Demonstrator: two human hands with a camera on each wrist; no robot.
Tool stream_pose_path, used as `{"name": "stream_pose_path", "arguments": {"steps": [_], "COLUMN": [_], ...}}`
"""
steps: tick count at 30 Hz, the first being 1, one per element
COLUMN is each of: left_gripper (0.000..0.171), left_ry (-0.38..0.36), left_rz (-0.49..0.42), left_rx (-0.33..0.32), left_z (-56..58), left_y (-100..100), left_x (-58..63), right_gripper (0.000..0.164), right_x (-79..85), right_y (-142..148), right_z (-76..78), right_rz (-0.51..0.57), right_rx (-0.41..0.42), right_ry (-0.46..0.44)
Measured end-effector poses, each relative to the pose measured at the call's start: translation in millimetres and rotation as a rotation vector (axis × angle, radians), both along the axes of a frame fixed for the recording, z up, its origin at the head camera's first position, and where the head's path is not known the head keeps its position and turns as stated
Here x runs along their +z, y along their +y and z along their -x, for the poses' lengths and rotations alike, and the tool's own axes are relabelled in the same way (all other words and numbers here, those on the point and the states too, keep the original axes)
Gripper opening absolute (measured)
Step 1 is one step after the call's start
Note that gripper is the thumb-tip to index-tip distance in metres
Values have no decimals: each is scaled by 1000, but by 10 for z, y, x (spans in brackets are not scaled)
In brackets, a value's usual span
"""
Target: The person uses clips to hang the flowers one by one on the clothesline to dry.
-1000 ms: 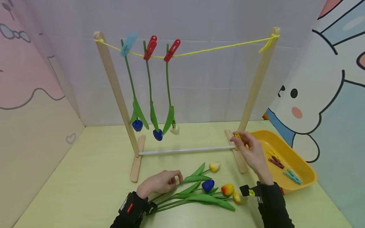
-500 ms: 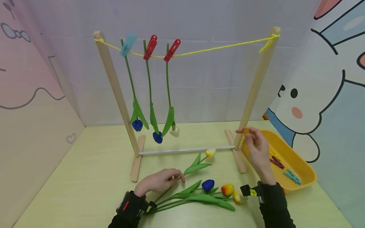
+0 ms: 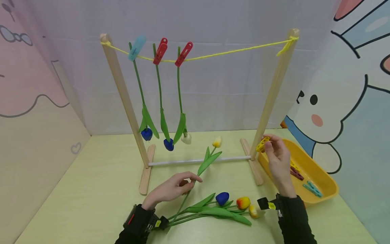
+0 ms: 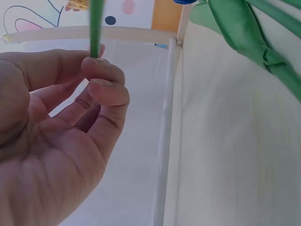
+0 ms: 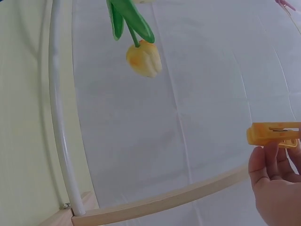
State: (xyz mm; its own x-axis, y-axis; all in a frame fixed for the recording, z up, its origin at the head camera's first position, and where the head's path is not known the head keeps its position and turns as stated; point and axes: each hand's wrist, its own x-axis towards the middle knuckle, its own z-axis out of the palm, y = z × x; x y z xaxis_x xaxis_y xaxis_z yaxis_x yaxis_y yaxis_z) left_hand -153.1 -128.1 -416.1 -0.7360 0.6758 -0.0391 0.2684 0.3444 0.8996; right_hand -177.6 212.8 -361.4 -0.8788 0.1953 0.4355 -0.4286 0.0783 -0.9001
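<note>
Between thumb and fingers my left hand (image 3: 173, 187) pinches the green stem of a pale yellow artificial tulip (image 3: 217, 142), tilted up with its bloom away from me. The left wrist view shows the stem (image 4: 95, 28) at the fingertips. My right hand (image 3: 278, 162) holds a yellow clothespin (image 3: 262, 144) near the right post; in the right wrist view the clothespin (image 5: 273, 133) lies sideways over the fingers. Three tulips hang bloom-down from a yellow string (image 3: 231, 52), clipped by a light blue clothespin (image 3: 137, 48) and two red clothespins (image 3: 184, 54).
Several tulips, with a blue bloom (image 3: 222, 198) and an orange one (image 3: 243, 203), lie on the table (image 3: 82, 196). A yellow tray (image 3: 327, 179) at right holds yellow, maroon and teal clothespins (image 3: 312, 189). Wooden posts (image 3: 275, 91) and a white rod (image 3: 195, 162) form the frame.
My left hand has lifted the pale yellow tulip off the table, and its bloom has swung up and away. My right hand has moved slightly right with the yellow clothespin, which has turned.
</note>
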Motion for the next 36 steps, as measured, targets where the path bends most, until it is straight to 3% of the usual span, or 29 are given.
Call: {"name": "stream_pose_path", "arguments": {"steps": [4,13,21,27,36], "left_gripper": [33,34,33,33,29], "left_ry": [3,25,11,7,39], "left_rz": [-47,-135,-180,-187,-276], "left_rx": [10,103,149,159,163], "left_z": [-7,-27,-41,-37,-41], "left_y": [22,34,45,56,69], "left_x": [11,46,81,70,61], "right_gripper": [22,23,27,26,23], "right_x": [3,-2,9,5,8], "right_y": [2,22,26,22,23], "right_z": [-6,-27,-23,-28,-28], "right_rz": [2,7,23,22,-1], "right_rx": [-3,55,25,35,20], "right_ry": [-17,7,13,17,9]}}
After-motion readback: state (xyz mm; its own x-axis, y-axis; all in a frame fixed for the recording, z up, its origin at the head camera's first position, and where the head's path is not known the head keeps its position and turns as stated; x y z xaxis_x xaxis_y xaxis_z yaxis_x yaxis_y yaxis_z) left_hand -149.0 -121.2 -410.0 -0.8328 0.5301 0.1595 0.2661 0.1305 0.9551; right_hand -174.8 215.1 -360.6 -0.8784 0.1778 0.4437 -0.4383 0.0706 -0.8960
